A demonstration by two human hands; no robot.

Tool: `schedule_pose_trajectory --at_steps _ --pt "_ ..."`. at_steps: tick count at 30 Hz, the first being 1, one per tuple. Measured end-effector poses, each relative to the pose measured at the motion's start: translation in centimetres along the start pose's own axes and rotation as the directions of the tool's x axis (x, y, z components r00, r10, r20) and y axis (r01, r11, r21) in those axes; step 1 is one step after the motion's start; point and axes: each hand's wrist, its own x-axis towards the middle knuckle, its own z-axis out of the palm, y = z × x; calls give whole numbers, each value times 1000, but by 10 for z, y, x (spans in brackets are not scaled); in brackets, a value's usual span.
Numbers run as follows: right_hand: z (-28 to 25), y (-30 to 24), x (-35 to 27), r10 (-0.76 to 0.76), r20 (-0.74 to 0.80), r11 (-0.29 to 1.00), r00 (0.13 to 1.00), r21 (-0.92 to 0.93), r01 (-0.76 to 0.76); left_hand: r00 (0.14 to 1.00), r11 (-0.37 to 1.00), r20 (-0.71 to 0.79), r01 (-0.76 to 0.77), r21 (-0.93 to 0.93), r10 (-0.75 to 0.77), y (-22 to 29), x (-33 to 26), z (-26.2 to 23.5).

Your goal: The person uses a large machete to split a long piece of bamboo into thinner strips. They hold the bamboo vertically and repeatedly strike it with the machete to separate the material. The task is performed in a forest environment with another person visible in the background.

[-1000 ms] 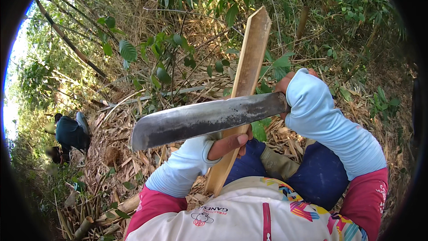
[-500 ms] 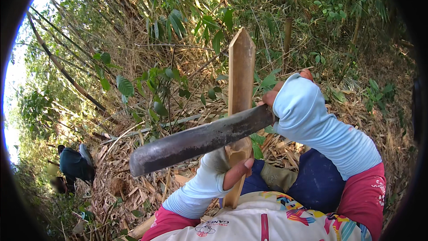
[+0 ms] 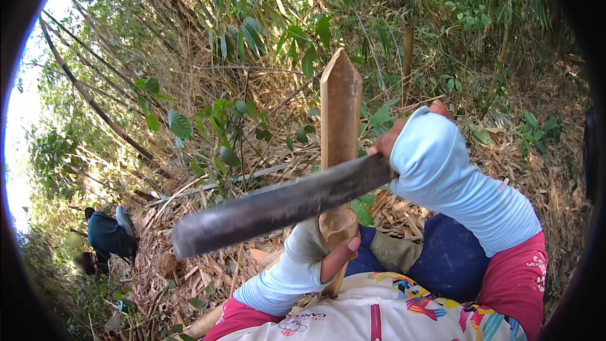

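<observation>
In front of my body stands a carved wooden piece (image 3: 341,117), flat and blade-shaped, with a pointed top and a notched neck lower down. My left hand (image 3: 338,257) is wrapped round its narrow lower part, the thumb showing across the wood. A wide dark machete (image 3: 271,209) lies slantwise across the wood just above that notch, its blunt end out to the left. My right hand (image 3: 404,142) grips the machete at its right end; a pale blue sleeve covers much of this hand, and the handle is hidden.
Dry bamboo leaves and chips (image 3: 183,278) litter the ground. A leafy green plant (image 3: 230,120) grows just beyond the blade, with bamboo stems (image 3: 95,98) behind at the left. A person in dark clothes (image 3: 110,237) is bent over at the far left. My blue-trousered leg (image 3: 448,256) is close below.
The machete has swung slightly down and its blade now looks blurred. The wooden piece has turned a little, its point lower and shifted slightly left. Both hands keep their grips.
</observation>
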Motion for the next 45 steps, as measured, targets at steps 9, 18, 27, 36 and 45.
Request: schedule_pose_trajectory --at_steps 9,18,27,36,45 --pt "3 7 -6 -128 -175 992 976 -11 128 1000 1000 17 8 24 -9 -4 -6 3" --pt "0 8 -7 -104 -114 994 988 -26 102 999 1000 42 -28 -15 28 -9 -5 6" --pt "0 18 -5 -65 -196 998 978 1 67 997 1000 83 6 -23 -4 -6 -1 5" --pt "-11 25 5 38 -128 998 991 -39 -43 998 998 55 8 -70 -5 -13 -1 6" --pt "-5 35 4 29 -329 1000 944 21 -24 994 997 109 7 -79 1 -17 1 2"
